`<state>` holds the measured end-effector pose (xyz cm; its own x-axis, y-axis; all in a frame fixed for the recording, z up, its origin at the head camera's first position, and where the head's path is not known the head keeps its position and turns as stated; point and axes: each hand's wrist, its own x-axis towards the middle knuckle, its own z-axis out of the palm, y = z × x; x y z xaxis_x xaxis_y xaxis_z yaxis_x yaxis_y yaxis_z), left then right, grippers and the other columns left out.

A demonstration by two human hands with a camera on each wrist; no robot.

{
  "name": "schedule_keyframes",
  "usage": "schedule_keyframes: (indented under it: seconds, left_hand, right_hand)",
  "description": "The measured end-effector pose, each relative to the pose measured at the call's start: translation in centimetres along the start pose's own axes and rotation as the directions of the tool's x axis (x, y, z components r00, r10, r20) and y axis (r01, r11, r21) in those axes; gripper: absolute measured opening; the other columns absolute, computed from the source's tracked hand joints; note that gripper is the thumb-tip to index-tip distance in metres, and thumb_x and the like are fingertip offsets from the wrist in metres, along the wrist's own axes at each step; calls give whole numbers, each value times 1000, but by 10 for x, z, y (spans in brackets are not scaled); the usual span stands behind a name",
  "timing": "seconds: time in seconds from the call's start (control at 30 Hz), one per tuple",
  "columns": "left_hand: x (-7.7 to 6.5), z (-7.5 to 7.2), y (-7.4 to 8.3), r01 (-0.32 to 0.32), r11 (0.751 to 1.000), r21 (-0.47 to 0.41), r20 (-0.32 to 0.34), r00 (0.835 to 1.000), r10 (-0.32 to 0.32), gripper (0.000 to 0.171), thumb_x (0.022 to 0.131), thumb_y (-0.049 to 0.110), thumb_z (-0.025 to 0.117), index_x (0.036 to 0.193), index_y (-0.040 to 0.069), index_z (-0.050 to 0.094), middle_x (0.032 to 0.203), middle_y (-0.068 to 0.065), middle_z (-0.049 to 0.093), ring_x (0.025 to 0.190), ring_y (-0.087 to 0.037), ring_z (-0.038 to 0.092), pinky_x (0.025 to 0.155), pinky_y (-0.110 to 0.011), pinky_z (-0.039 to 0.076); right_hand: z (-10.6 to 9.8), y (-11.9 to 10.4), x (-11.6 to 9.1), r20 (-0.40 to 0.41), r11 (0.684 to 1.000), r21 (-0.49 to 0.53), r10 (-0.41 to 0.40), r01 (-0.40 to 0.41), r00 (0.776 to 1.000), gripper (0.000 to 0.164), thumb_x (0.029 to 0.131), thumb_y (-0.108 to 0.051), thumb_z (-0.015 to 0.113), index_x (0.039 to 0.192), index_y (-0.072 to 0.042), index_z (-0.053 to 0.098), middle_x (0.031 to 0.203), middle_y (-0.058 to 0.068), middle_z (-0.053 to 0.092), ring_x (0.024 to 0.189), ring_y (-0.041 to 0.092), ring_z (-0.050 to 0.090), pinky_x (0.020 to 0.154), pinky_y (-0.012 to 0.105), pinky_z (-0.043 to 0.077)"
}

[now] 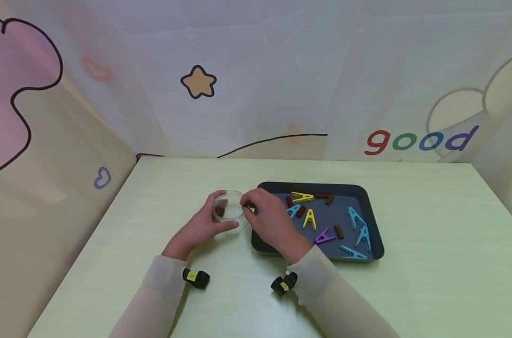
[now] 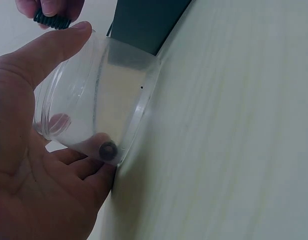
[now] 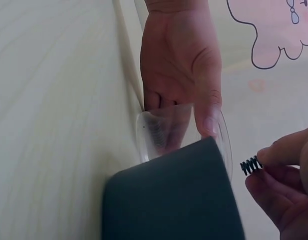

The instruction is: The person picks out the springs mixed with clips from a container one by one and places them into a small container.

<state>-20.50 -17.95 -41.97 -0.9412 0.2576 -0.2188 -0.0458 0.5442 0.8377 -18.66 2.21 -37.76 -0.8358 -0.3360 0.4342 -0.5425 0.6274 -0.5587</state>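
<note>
My left hand (image 1: pixel 198 228) grips a clear round plastic jar (image 2: pixel 84 95), thumb on the near side and fingers round the far side. A small coil spring (image 2: pixel 108 150) lies inside, near the jar's bottom. Over the jar's open mouth, my right hand (image 1: pixel 273 223) pinches another dark coil spring (image 3: pixel 250 165) between thumb and fingertips. In the left wrist view this pinched spring shows at the top left, just outside the rim.
A dark grey tray (image 1: pixel 376 244) stands right of the jar, under my right wrist. It holds several springs (image 1: pixel 338 232) and several plastic clips: yellow (image 1: pixel 309 219), blue (image 1: pixel 363 238) and purple (image 1: pixel 324 236). A printed cloth backdrop (image 1: pixel 256 94) rises behind the table (image 1: pixel 429 263).
</note>
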Motion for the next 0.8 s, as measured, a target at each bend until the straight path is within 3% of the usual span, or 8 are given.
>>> schedule_keyframes:
  seconds: [0.23,0.8]
  left_hand:
    - [0,0,-2,-6,1000,-4,-4,1000,6,84,71,49,71,134,46,15,142,5,35,127,-20,37,100,-45,35]
    - [0,0,-4,-17,1000,6,-13,1000,17,85,70,52,71,134,47,15,141,5,37,126,-20,38,99,-45,35]
  right_hand:
    - [4,-2,-1,25,999,-4,-40,40,999,9,84,-12,63,92,-14,63,91,-3,61,83,7,61,75,22,51]
    - [10,-1,-3,50,999,26,-37,36,998,9,84,-13,63,93,-13,62,91,-3,60,82,6,59,74,20,50]
